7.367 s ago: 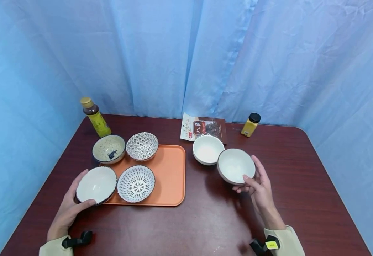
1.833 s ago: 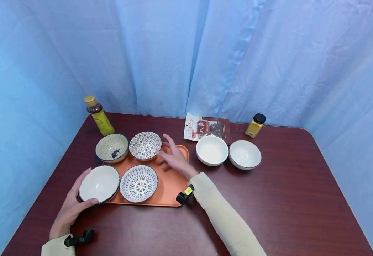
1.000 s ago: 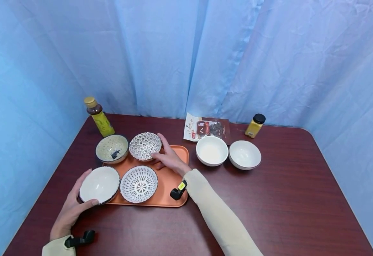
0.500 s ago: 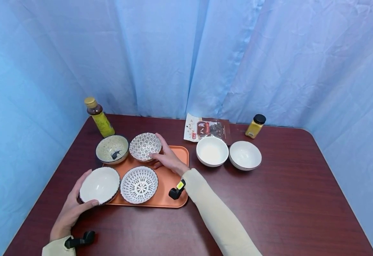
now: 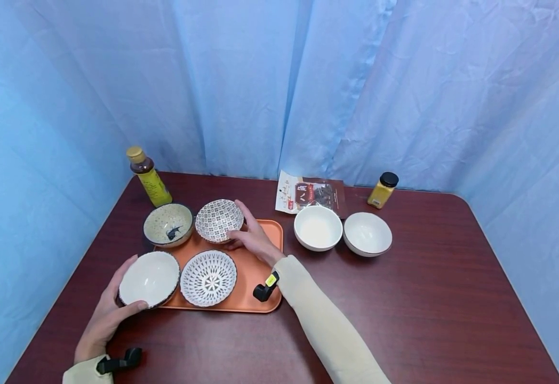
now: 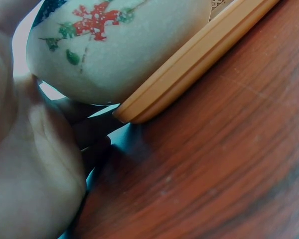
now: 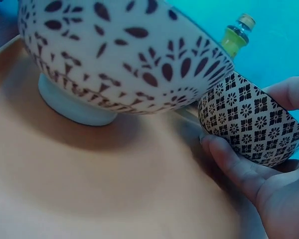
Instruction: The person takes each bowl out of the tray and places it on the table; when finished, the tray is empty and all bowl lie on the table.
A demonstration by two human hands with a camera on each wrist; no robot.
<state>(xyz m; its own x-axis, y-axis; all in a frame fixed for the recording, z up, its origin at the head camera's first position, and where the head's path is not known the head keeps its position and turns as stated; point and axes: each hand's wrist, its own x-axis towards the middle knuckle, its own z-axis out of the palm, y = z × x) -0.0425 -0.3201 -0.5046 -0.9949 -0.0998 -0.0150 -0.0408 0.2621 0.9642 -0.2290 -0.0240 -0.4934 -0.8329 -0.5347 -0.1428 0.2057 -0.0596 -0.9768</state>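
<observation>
My left hand (image 5: 105, 314) grips a white bowl (image 5: 149, 279) with a dark rim, at the front left corner of the orange tray (image 5: 255, 288). In the left wrist view this bowl (image 6: 109, 55) shows a red flower on its outside and overhangs the tray edge. Thumb on the near rim and fingers beneath, my right hand (image 5: 255, 237) holds a bowl patterned with small dark flowers (image 5: 217, 220). In the right wrist view that patterned bowl (image 7: 249, 122) leans in my fingers. A bowl with dark petal marks (image 5: 208, 278) stands on the tray between my hands.
A speckled bowl (image 5: 168, 225) sits at the tray's back left, before a yellow-labelled bottle (image 5: 152, 184). To the right are two white bowls, a left one (image 5: 318, 228) and a right one (image 5: 367, 234). Behind them lie a spice packet (image 5: 308, 194) and a black-lidded jar (image 5: 382, 191).
My right hand has left the white bowl on the right, reached across to the tray and taken hold of the flower-patterned bowl, which has shifted slightly. My left hand keeps its grip.
</observation>
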